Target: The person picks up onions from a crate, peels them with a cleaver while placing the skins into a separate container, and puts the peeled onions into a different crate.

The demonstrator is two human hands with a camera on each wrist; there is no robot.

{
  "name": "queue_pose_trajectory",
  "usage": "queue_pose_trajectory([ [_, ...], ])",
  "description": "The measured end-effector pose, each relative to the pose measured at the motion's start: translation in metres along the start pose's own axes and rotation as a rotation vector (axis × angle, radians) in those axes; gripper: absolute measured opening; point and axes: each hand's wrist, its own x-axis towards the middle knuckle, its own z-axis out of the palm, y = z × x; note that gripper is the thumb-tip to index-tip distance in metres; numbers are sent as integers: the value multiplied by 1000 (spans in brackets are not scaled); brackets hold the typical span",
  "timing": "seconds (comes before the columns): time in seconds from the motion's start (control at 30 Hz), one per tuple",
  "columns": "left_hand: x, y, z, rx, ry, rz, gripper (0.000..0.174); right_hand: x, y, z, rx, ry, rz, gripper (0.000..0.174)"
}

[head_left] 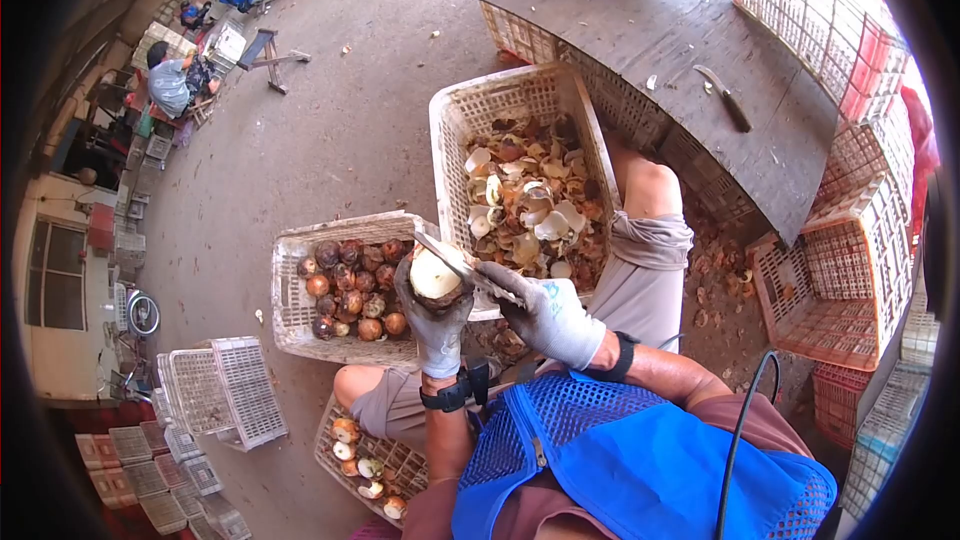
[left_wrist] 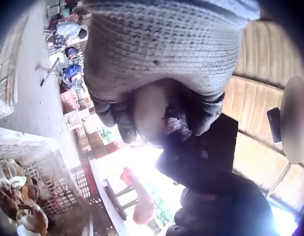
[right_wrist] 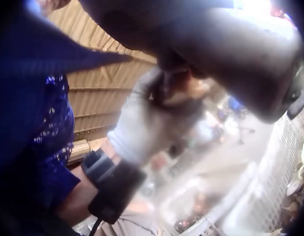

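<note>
My left hand (head_left: 438, 325), in a grimy pale knit glove, cups a partly peeled onion (head_left: 432, 275) with its white flesh facing up. Gloved as well, my right hand (head_left: 555, 325) grips a knife (head_left: 450, 254) whose blade lies across the top of the onion. In the left wrist view the onion (left_wrist: 151, 113) sits between the gloved fingers, with the dark blade (left_wrist: 196, 160) close beside it. The right wrist view is blurred; it shows the left glove (right_wrist: 144, 120) around the onion and the right glove (right_wrist: 240, 49) large in front.
A crate of peelings (head_left: 455, 105) stands ahead, a crate of unpeeled onions (head_left: 285, 290) to its left. Peeled onions lie in a low crate (head_left: 405, 460) by my left leg. Another knife (head_left: 738, 112) rests on the board (head_left: 620, 10). Stacked crates (head_left: 840, 270) line the right.
</note>
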Motion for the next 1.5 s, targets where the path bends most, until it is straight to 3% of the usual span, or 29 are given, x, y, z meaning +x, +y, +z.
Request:
queue_pose_trajectory([
  [0.1,-2,0,4,-110,9,-112,79,5,3,-2,286,-34,153,39],
  [0.13,-2,-1,3,-96,-4,-27,73,8,7,-3,464,-85,245,33],
  [0.23,-7,-24,1,-680,-61,-458,65,5,1,-12,575,-124,342,31],
  [0.27,-22,-22,3,-966,-51,-438,55,6,0,-12,673,-214,530,33],
  [0.37,-23,-22,18,-916,-23,-468,69,-1,25,18,271,120,57,43],
  [0.57,-22,-10,24,-905,-72,-417,64,-3,30,32,123,218,-75,72],
  [0.73,-23,-4,28,-845,-83,-454,64,5,47,56,330,317,-105,69],
  [0.87,-26,-26,25,-987,-167,-472,68,2,43,48,629,194,194,65],
  [0.97,-26,-3,27,-969,-180,-485,67,5,61,45,57,309,-265,73],
  [1.03,-32,-8,23,-979,-184,-486,63,6,63,41,61,255,-327,84],
  [1.1,-53,-74,-9,-1223,-339,-625,65,4,63,41,-44,229,-384,82],
  [1.13,-61,-98,-22,-1281,-401,-663,69,2,62,42,-70,164,-326,83],
  [1.2,-73,-125,-32,-971,-263,-623,81,-1,58,39,26,165,-361,81],
  [1.23,-68,-116,-24,-683,-213,-501,74,-2,57,38,72,167,-380,80],
  [1.27,-45,-55,-9,-774,-172,-540,72,-3,55,42,63,229,-376,76],
  [1.3,-23,5,7,-865,-128,-576,74,-6,42,34,209,172,-195,69],
  [1.37,-21,-6,0,-717,-201,-530,77,-10,41,32,407,152,28,66],
  [1.43,-15,-5,-5,-641,-288,-453,76,-7,41,30,303,288,-140,65],
  [1.5,-10,2,4,-706,-275,-410,75,-9,44,29,366,182,-31,65],
])
